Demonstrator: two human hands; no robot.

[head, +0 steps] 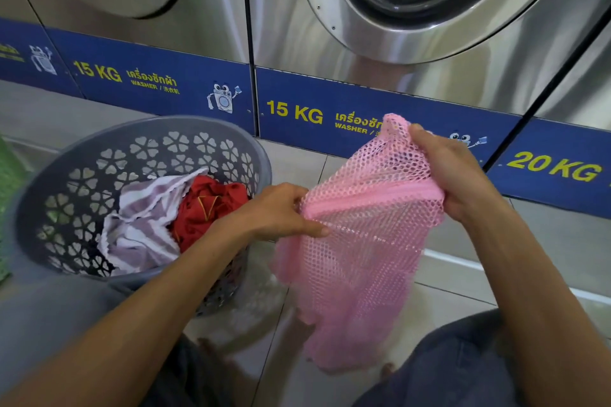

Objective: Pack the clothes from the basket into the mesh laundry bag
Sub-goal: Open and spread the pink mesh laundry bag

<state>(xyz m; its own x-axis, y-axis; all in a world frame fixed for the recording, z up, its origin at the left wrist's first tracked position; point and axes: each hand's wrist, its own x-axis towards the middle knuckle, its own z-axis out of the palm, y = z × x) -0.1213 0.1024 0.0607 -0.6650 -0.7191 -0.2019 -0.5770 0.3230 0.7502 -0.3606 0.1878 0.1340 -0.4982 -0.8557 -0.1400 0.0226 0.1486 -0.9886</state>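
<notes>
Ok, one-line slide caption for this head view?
Both hands, left and right, hold a pink mesh laundry bag by its zipper beside a grey basket of clothes, facing washers.

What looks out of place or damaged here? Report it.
Nothing stands out. The pink mesh bag hangs intact between the left hand and right hand; the clothes lie inside the upright grey basket, none spilled on the floor.
</notes>
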